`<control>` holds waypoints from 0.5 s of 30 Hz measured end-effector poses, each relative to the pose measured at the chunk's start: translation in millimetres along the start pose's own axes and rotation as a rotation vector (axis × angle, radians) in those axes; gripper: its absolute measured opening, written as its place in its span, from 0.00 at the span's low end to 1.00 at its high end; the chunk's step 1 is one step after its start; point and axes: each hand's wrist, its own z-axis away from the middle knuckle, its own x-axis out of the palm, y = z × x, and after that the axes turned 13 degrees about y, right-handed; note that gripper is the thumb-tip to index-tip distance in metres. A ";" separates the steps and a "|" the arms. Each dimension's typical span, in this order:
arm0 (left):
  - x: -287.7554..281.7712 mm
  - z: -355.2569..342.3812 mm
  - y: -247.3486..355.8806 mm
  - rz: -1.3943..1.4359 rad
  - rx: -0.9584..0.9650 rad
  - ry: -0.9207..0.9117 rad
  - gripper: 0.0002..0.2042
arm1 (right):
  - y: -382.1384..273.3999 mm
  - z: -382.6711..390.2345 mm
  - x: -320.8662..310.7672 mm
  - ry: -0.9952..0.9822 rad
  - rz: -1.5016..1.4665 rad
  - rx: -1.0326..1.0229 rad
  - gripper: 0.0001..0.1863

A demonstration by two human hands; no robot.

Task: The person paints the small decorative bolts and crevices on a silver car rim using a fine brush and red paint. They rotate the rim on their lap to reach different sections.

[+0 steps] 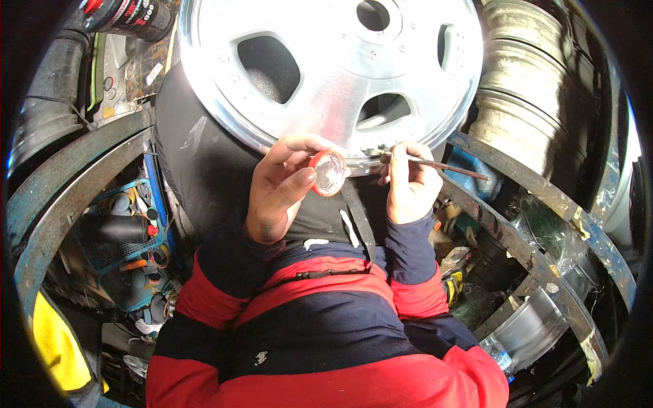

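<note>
My left hand point(289, 183) pinches a small round red cap point(329, 174) between thumb and fingers, its hollow side up with a pale silvery substance inside. In my right hand point(412, 178) is a thin paintbrush point(452, 167), its handle pointing right and its dark, smeared tip toward the cap. The tip is just right of the cap, close to the wheel's near edge. Directly beyond both hands lies a large silver alloy wheel rim point(326, 102), polished bright, with spoke openings and a centre hole.
Curved blue metal bars point(75, 170) flank me on the left, with a matching bar point(537, 183) on the right. A blue basket point(112, 234) holds bottles and small containers. Stacked wheel rims point(520, 88) stand at the right. A dark bottle point(139, 17) is at the upper left.
</note>
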 end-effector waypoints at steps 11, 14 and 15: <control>-0.7 0.6 -0.7 0.003 0.000 0.012 0.17 | 0.0 -0.8 -0.5 -0.003 0.013 0.001 0.08; -0.9 0.6 -0.5 0.003 -0.011 0.014 0.17 | -4.5 0.3 2.4 0.017 -0.011 0.035 0.08; -1.3 0.8 -0.3 0.002 -0.015 0.013 0.17 | -5.5 1.3 3.5 0.037 -0.034 0.051 0.08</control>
